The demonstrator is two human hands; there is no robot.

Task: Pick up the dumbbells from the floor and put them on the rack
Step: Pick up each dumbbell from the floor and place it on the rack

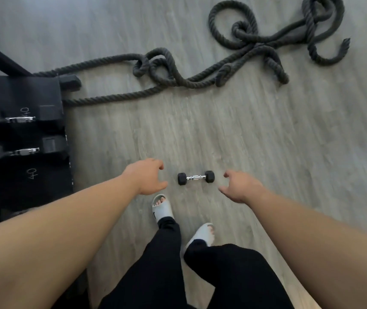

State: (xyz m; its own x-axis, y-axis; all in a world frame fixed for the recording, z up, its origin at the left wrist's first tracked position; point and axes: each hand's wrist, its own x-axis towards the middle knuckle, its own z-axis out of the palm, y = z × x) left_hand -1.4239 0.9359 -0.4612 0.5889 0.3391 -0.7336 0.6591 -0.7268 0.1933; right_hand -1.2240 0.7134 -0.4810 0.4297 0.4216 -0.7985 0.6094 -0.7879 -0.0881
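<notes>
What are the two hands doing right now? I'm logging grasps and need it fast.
Left hand: open, empty, beside the small dumbbell on the floor.
Right hand: open, empty, on the dumbbell's other side, not touching it.

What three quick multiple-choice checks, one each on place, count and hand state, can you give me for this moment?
1. The small black hex dumbbell with the chrome handle lies:
A on the rack
B on the grey wood-look floor, between the hands
C on the rope

2. Dumbbells on the floor:
A one
B two
C three

3. The left hand and right hand are:
A both gripping
B one gripping
C both open, empty

Key: B, it sits on bare floor between them; A, only one shows; C, fingers spread, touching nothing.
</notes>
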